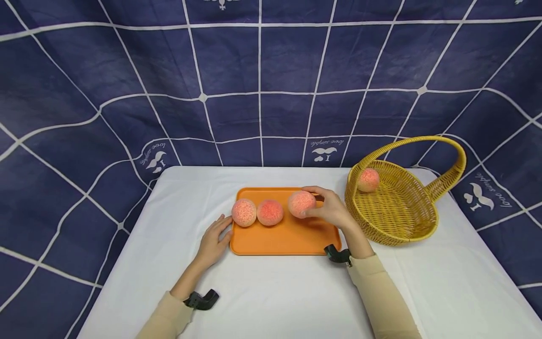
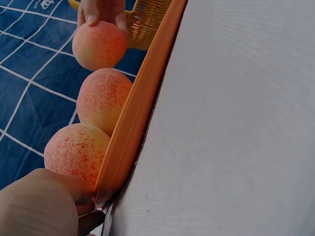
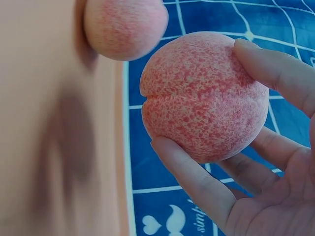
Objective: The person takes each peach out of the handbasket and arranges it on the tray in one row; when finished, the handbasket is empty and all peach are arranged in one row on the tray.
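Note:
My right hand [image 1: 332,207] holds a pink peach [image 1: 302,204] above the right half of an orange tray [image 1: 292,235]. In the right wrist view, the thumb and fingers pinch this peach [image 3: 204,98] from opposite sides, and its crease shows. Two more peaches lie side by side in the tray: a speckled peach [image 1: 244,213] at the left end and a redder peach [image 1: 270,212] beside it. Against the tray's left edge rests my left hand [image 1: 213,242], fingers extended next to the speckled peach. Its fingertips are partly hidden in the left wrist view.
A yellow wicker basket [image 1: 395,230] with a tall handle stands right of the tray, with one peach [image 1: 369,180] inside at its left. White cloth [image 1: 271,296] covers the table. A dark blue checked curtain [image 1: 233,117] hangs behind it.

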A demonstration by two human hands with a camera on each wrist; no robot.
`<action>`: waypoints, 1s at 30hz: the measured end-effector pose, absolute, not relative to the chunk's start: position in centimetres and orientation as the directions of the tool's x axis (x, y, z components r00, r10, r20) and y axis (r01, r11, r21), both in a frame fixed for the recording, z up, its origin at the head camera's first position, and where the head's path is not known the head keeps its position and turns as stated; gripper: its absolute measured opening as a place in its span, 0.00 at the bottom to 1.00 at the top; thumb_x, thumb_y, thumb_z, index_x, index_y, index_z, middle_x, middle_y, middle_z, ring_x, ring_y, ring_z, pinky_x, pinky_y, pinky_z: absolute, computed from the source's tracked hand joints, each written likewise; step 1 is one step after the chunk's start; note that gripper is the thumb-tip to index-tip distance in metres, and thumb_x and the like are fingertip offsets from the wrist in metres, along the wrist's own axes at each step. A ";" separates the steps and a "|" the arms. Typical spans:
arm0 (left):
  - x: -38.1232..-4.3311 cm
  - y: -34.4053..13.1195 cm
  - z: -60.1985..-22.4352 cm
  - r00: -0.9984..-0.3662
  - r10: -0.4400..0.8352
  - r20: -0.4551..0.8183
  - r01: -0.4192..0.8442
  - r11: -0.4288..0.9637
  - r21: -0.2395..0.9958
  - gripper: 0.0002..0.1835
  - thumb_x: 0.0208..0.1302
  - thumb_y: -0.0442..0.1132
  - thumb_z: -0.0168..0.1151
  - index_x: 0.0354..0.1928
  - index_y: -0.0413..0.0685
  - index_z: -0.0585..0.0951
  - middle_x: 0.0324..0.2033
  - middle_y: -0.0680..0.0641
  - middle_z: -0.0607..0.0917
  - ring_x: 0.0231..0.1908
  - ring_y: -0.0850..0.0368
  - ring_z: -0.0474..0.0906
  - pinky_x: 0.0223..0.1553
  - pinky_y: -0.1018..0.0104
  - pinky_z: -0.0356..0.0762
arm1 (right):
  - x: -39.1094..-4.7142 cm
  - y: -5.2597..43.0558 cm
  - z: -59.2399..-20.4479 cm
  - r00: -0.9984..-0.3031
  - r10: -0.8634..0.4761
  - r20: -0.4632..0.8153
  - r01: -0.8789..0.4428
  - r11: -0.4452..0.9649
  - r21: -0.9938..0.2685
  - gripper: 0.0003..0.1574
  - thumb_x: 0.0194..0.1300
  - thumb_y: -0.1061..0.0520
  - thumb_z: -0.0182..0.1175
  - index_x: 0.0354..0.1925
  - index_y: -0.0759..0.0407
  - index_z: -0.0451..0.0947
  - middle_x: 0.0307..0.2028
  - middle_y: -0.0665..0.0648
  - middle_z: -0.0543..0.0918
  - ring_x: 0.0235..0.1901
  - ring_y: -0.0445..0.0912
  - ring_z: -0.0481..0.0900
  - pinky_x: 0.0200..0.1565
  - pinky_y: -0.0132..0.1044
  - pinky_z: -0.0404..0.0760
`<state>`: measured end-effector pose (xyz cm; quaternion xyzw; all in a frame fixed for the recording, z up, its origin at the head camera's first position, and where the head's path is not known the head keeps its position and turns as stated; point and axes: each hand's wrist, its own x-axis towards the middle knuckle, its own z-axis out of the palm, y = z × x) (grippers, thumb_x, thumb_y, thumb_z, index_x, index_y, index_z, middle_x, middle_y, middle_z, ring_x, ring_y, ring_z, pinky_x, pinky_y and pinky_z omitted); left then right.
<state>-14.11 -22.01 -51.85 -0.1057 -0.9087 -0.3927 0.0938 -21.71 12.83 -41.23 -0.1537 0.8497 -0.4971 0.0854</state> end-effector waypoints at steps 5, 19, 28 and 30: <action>-14.1 -22.0 -51.8 -0.959 0.123 0.257 0.271 0.671 0.690 0.24 0.69 0.36 0.57 0.65 0.34 0.72 0.65 0.37 0.74 0.70 0.37 0.61 0.73 0.40 0.53 | -21.9 12.4 -42.1 -0.930 -0.367 0.012 -0.197 0.470 -0.860 0.41 0.49 0.62 0.74 0.62 0.60 0.74 0.61 0.64 0.77 0.59 0.62 0.74 0.63 0.57 0.73; -14.0 -22.0 -51.8 -0.969 0.107 0.223 0.236 0.672 0.702 0.25 0.68 0.34 0.57 0.66 0.36 0.71 0.66 0.38 0.73 0.71 0.38 0.60 0.73 0.41 0.52 | -22.6 11.8 -44.7 -0.917 -0.398 -0.017 -0.193 0.481 -0.855 0.41 0.48 0.63 0.74 0.62 0.63 0.74 0.60 0.63 0.78 0.56 0.61 0.76 0.56 0.52 0.80; -14.0 -21.9 -51.9 -0.966 0.100 0.240 0.244 0.671 0.700 0.24 0.68 0.34 0.57 0.65 0.35 0.72 0.65 0.37 0.74 0.71 0.37 0.60 0.73 0.41 0.52 | -22.6 11.5 -44.9 -0.923 -0.382 -0.045 -0.172 0.515 -0.840 0.41 0.48 0.63 0.73 0.62 0.60 0.74 0.61 0.62 0.77 0.58 0.61 0.76 0.58 0.53 0.78; -14.0 -21.9 -51.9 -0.964 0.104 0.245 0.250 0.668 0.701 0.24 0.68 0.34 0.57 0.65 0.35 0.72 0.65 0.37 0.74 0.71 0.37 0.60 0.73 0.40 0.52 | -22.6 11.5 -44.9 -0.922 -0.382 -0.056 -0.165 0.520 -0.838 0.41 0.49 0.62 0.73 0.63 0.60 0.74 0.62 0.62 0.77 0.60 0.61 0.75 0.60 0.55 0.77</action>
